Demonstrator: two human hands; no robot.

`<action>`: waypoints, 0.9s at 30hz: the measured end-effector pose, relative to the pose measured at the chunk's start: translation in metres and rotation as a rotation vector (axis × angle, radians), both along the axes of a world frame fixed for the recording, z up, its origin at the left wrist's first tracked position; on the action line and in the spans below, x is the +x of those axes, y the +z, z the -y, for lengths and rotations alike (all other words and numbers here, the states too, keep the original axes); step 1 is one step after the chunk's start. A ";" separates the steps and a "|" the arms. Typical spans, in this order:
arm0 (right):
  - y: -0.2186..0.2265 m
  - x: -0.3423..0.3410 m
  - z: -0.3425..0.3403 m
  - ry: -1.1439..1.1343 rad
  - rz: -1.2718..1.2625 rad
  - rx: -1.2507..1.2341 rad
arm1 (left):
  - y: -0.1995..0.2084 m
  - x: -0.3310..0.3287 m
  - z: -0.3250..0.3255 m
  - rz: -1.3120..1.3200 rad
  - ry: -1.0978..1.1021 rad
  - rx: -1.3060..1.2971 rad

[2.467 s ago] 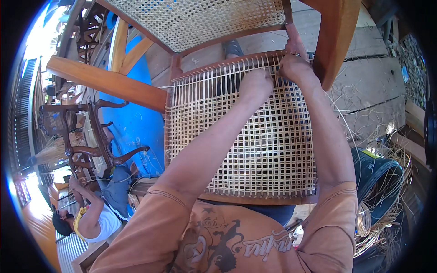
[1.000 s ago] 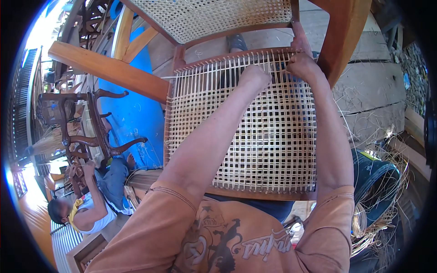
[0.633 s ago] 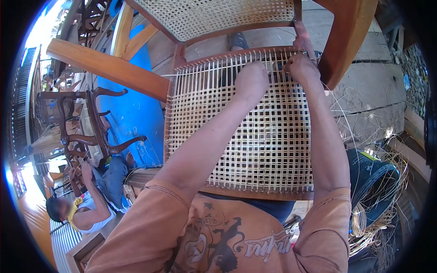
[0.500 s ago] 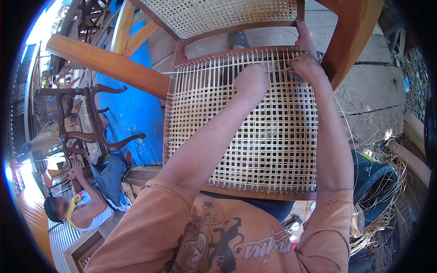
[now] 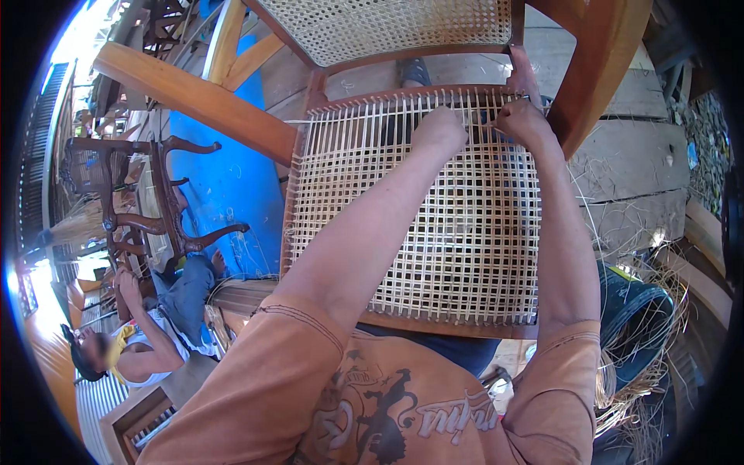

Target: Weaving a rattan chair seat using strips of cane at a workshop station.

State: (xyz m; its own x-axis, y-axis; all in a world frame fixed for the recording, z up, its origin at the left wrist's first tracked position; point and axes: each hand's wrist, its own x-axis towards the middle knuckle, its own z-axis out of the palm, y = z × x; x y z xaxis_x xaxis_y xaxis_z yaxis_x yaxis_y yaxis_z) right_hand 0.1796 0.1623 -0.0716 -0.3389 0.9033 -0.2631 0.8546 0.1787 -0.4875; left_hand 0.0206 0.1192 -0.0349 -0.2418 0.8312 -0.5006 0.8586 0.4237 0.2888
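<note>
A wooden chair's seat (image 5: 434, 232) lies in front of me, strung with a pale open grid of cane strands. My left hand (image 5: 440, 130) is closed over the far middle of the weave; its fingertips are hidden behind the back of the hand. To the right of it, my right hand (image 5: 523, 122) is curled in a pinch at the far right corner, close to the frame. It appears to grip a thin cane strand running along the weave. Between the hands, lengthwise strands show wider gaps than in the near part.
The chair's caned backrest (image 5: 403, 27) rises beyond the seat, with wooden arms (image 5: 194, 101) at both sides. At left are a blue sheet (image 5: 221, 186), a dark carved chair frame (image 5: 155, 201) and a seated person (image 5: 147, 341). A dark bucket (image 5: 635, 318) and loose cane lie right.
My right hand has curled more tightly and moved slightly at the far right corner. My left hand stays over the far middle weave. The whole view has shifted a little.
</note>
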 end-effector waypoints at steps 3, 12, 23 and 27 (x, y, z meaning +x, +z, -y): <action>-0.014 0.000 -0.006 0.029 -0.013 0.048 | -0.026 -0.012 -0.014 0.085 0.018 -0.155; 0.003 -0.004 -0.007 0.069 0.095 -0.061 | -0.025 -0.011 0.014 0.204 0.159 0.147; 0.030 -0.015 0.011 -0.142 0.012 -0.172 | 0.000 -0.018 0.008 0.122 -0.191 0.172; 0.007 -0.009 0.018 -0.093 -0.055 -0.010 | -0.005 -0.041 0.003 0.081 -0.294 0.164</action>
State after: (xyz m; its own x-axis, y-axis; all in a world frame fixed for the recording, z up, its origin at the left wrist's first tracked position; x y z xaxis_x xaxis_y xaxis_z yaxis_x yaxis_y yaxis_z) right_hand 0.1702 0.1446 -0.0647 -0.2675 0.9290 -0.2558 0.8391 0.0941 -0.5357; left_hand -0.0209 0.1158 -0.0397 0.0550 0.9304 -0.3624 0.9086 0.1038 0.4045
